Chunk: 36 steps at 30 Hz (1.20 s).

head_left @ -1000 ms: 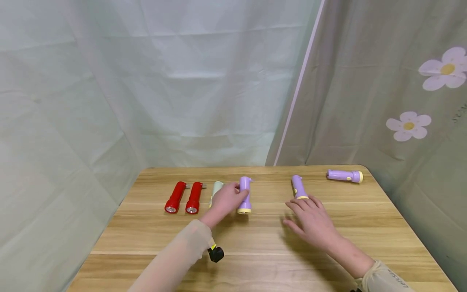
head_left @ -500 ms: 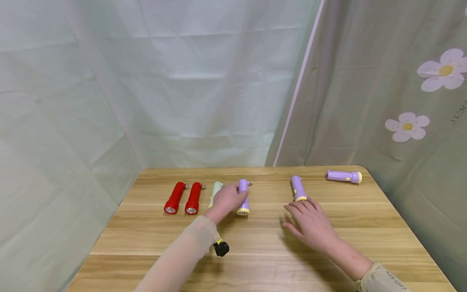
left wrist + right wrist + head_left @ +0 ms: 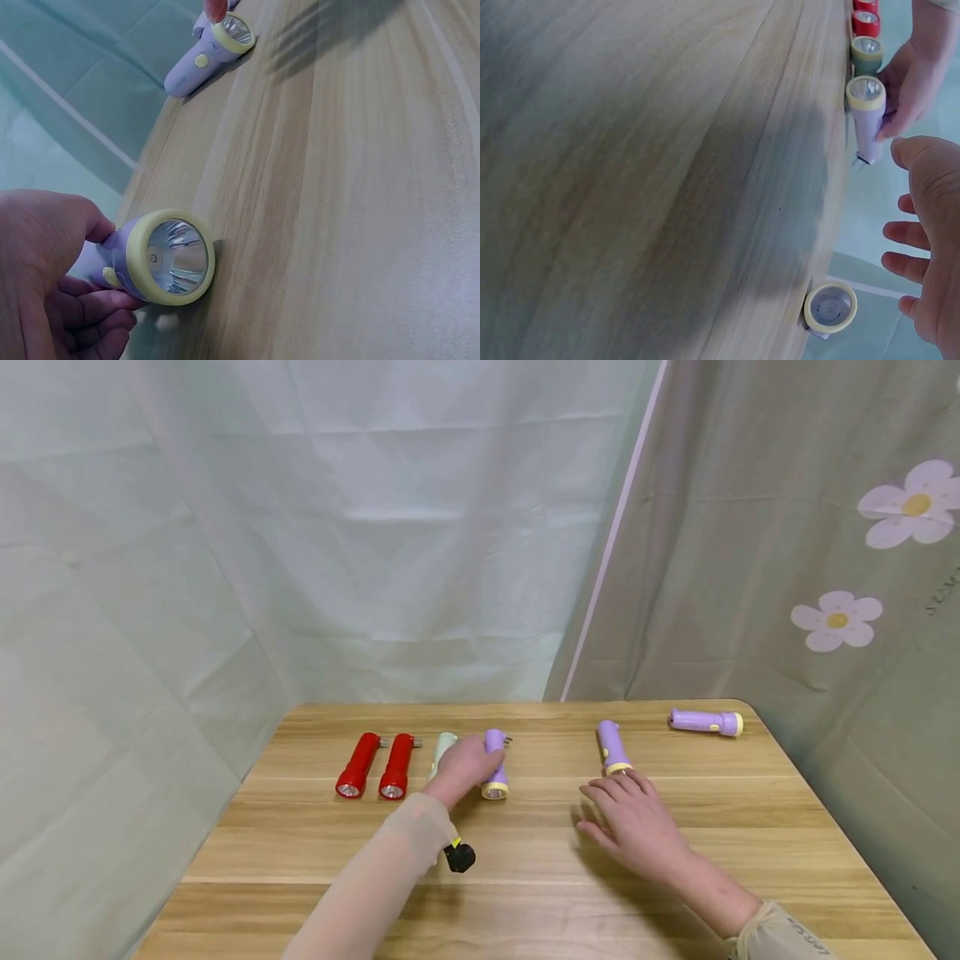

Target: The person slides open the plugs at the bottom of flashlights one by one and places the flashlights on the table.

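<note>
Moved slightly left since the earlier frame — note purple cylindrical plastic flashlight with cream rim (image 3: 495, 777), pinched between thumb and fingers of nearer left hand (image 3: 463, 762). Aligned fore-and-aft, lens end foremost, just right of pale-green plastic flashlight (image 3: 442, 749). Well apart from spread-fingered right hand (image 3: 640, 827). Over wood-grain tabletop (image 3: 543, 852) — cannot tell whether touching; before pale hanging cloth (image 3: 450, 568).

The curtain (image 3: 750, 543) reads "SUM", then leaves view; the right sleeve's (image 3: 772, 932) lettering is unclear.

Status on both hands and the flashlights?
Left hand grips a purple flashlight. Right hand, holding nothing, near a second purple flashlight. Pale green flashlight close beside the left hand.
</note>
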Tool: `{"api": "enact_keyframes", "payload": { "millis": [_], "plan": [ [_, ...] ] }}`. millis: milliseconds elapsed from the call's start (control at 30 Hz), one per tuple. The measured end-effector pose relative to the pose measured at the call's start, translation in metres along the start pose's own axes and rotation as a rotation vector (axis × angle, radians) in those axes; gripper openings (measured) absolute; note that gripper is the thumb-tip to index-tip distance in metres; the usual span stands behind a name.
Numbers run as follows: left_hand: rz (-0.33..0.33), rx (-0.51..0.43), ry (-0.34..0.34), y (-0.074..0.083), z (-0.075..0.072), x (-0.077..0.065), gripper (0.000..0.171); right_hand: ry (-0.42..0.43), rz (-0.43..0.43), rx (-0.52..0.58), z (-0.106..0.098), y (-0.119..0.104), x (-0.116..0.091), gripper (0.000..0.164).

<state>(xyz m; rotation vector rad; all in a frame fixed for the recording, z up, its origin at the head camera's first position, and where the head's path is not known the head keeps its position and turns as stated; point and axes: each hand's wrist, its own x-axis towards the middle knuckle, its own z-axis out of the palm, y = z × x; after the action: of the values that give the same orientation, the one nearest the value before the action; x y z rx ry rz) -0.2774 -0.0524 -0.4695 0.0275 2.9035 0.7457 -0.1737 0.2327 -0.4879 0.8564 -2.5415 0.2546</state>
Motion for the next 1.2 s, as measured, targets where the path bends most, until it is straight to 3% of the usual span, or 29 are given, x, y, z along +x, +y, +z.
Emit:
{"api": "enact_keyframes", "payload": {
  "millis": [533,1200],
  "plan": [
    [0.030,0.080,-0.009,0.0066,-0.0052,0.0024,0.034,0.010,-0.009,0.004,0.0045,-0.0010,0.0002,0.052],
    [0.013,0.145,-0.065,0.0067,-0.0081,0.0029,0.042,0.008,-0.004,0.016,0.0057,0.0005,-0.0025,0.052]
  ]
}}
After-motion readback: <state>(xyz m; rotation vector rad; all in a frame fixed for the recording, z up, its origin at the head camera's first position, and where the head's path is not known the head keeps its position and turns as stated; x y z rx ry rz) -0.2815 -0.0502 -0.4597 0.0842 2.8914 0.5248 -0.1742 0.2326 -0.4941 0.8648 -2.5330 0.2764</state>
